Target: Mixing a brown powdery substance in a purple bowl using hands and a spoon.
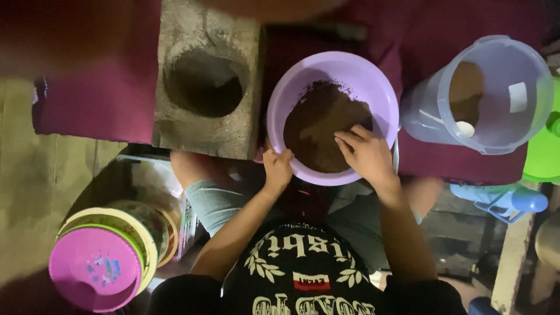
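Left hand (277, 167) clamps bowl (373, 81) rim; right hand (366, 153) rests in brown powder (318, 119), fingers spread. Powder heaped, unlevelled. Stone mould (207, 81) cavity looks empty; jar (496, 93) part-filled.

Stone mortar (205, 87), clear jug (496, 93), pink lid (96, 269)

Stone block (207, 125) and clear jug (496, 99) flank the purple bowl (280, 93) closely.
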